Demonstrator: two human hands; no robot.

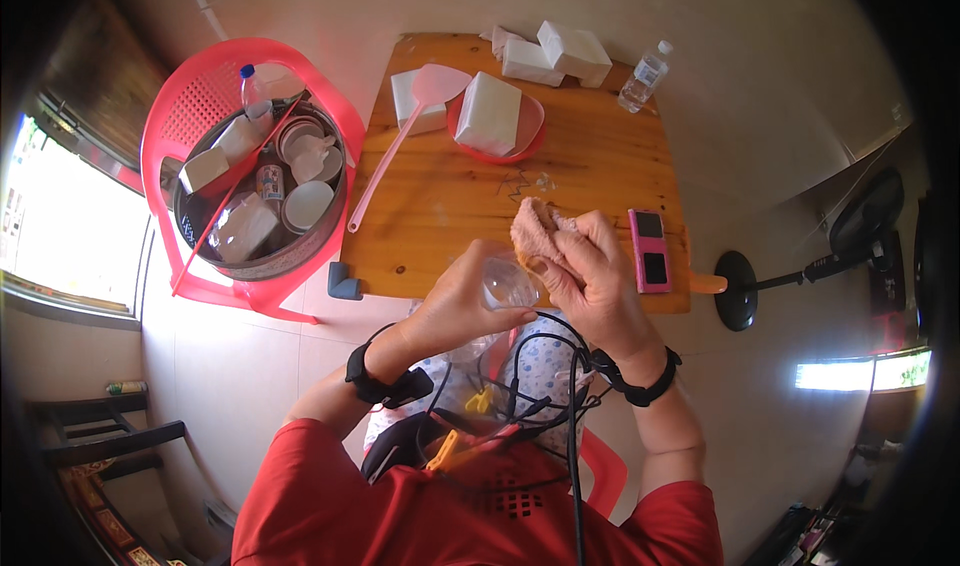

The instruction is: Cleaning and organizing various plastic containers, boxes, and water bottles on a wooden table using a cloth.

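In front of my lap, near the front edge of the wooden table (427,258), my left hand (450,296) grips a clear plastic container (508,284). It looks like a bottle or jar, but its far part lies partly behind my hand and wrist. A crumpled pink cloth (536,228) is bunched in my right hand (600,284), just above and to the right of the container. The cloth has an orange-brown patch near my thumb. Right of this hand, a pink device or case with two dark panels (651,251) lies on the tabletop.
A pink fly swatter (384,161), a red bowl (532,142) holding a tissue pack (489,114), more packs (574,52) and a water bottle (645,78) are farther back. A loaded round basin (300,266) sits on a red chair (161,153). Black cables (574,416) hang before me.
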